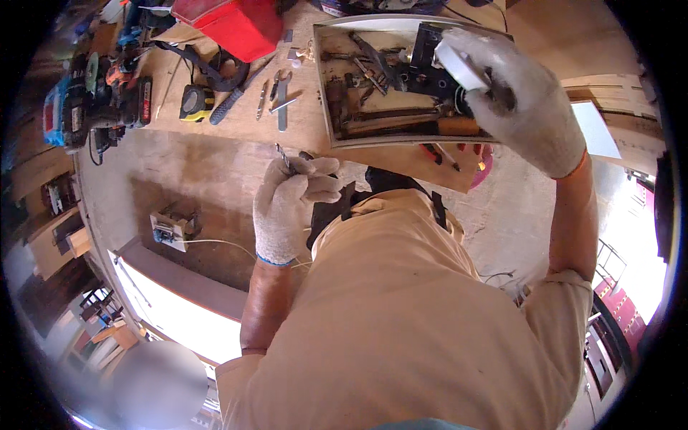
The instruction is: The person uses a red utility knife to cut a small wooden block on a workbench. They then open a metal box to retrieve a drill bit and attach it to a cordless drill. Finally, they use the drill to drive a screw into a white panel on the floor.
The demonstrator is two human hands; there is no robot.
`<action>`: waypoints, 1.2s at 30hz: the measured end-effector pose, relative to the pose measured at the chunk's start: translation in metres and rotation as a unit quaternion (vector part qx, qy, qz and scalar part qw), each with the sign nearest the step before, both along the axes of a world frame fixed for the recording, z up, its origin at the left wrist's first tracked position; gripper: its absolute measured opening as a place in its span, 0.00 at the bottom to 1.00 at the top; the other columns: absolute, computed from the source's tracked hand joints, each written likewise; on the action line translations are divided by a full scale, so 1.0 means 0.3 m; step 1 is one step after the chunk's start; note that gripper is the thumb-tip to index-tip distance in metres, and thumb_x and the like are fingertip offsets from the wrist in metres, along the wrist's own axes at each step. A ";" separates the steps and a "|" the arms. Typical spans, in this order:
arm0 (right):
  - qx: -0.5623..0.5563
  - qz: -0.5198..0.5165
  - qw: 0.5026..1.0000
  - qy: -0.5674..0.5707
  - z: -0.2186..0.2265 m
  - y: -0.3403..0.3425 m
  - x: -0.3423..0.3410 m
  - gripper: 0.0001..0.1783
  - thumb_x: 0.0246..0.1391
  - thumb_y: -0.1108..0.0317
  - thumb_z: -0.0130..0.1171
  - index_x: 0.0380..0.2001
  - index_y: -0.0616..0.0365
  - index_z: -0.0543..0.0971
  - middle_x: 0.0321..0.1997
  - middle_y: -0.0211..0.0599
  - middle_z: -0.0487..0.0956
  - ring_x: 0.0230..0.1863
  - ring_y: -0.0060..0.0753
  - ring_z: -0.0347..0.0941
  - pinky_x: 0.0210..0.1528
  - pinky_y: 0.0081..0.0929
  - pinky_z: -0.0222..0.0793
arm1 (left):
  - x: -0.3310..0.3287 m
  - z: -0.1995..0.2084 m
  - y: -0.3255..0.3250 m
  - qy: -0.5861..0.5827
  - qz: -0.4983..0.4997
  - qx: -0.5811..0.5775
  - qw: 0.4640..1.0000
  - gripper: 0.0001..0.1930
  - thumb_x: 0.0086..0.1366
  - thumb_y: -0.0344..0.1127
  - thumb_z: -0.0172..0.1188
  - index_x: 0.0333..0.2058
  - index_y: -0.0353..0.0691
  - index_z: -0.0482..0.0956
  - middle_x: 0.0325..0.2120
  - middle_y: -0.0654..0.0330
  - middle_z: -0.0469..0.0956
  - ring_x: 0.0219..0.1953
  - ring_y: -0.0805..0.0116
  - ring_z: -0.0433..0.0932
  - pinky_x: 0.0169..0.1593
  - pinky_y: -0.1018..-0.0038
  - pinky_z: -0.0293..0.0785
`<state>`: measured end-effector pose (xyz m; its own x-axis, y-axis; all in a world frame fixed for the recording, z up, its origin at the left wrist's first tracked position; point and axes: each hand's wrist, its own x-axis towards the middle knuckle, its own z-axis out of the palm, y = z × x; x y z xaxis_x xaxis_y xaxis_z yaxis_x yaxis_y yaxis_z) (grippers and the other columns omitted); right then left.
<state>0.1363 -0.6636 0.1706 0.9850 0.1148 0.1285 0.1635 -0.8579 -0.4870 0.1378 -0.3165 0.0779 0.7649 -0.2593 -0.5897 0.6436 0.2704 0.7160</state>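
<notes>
Left hand (290,204) gripping drill bit (283,156) mid-frame, tip pointing up-left; right hand (519,97) holding white piece (460,66) over box (408,141), upper right

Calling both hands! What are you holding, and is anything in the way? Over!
Left hand: holding a drill bit. Right hand: gripping a white object above the tool tray. Loose tools crowd the tray.

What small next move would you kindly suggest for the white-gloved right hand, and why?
I would probably lower the pale flat-edged object into the pale-rimmed rectangular tool tray: the right hand holds it over the tray's right side, while the white-gloved left hand grips a slender spiral metal drill bit.
</notes>
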 end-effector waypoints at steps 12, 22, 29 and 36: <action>-0.023 0.023 0.999 0.017 -0.044 0.002 -0.017 0.17 0.61 0.74 0.63 0.54 0.56 0.85 0.47 0.49 0.88 0.43 0.53 0.87 0.47 0.42 0.85 | 0.014 0.020 0.021 -0.062 -0.084 0.119 0.987 0.10 0.71 0.29 0.48 0.44 0.31 0.75 0.27 0.57 0.74 0.28 0.67 0.74 0.35 0.70 0.74; 0.030 0.014 0.997 0.069 -0.122 -0.001 -0.029 0.22 0.56 0.83 0.65 0.54 0.56 0.85 0.49 0.41 0.88 0.34 0.32 0.86 0.37 0.29 0.85 | -0.001 -0.046 0.014 -0.056 -0.079 0.139 0.986 0.09 0.72 0.26 0.51 0.45 0.30 0.77 0.24 0.65 0.67 0.23 0.76 0.64 0.29 0.74 0.63; 0.023 0.051 0.995 0.088 -0.092 0.014 0.001 0.22 0.57 0.82 0.66 0.55 0.55 0.85 0.51 0.39 0.88 0.39 0.32 0.88 0.39 0.28 0.87 | 0.049 -0.008 -0.013 -0.053 -0.090 0.136 0.985 0.08 0.74 0.26 0.52 0.47 0.30 0.77 0.22 0.66 0.69 0.22 0.78 0.66 0.28 0.76 0.63; 0.067 0.081 0.994 0.035 -0.081 0.065 0.050 0.20 0.57 0.72 0.72 0.54 0.57 0.85 0.49 0.42 0.87 0.44 0.37 0.88 0.49 0.36 0.85 | 0.079 0.021 -0.052 -0.095 -0.088 0.133 0.983 0.08 0.75 0.25 0.58 0.49 0.32 0.79 0.23 0.68 0.70 0.22 0.81 0.67 0.27 0.78 0.65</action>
<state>0.1514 -0.6441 0.1464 0.9622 0.2590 0.0845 0.2556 -0.7502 -0.6098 0.1616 -0.3321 0.0843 0.8251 -0.2536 -0.5049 0.5108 -0.0470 0.8584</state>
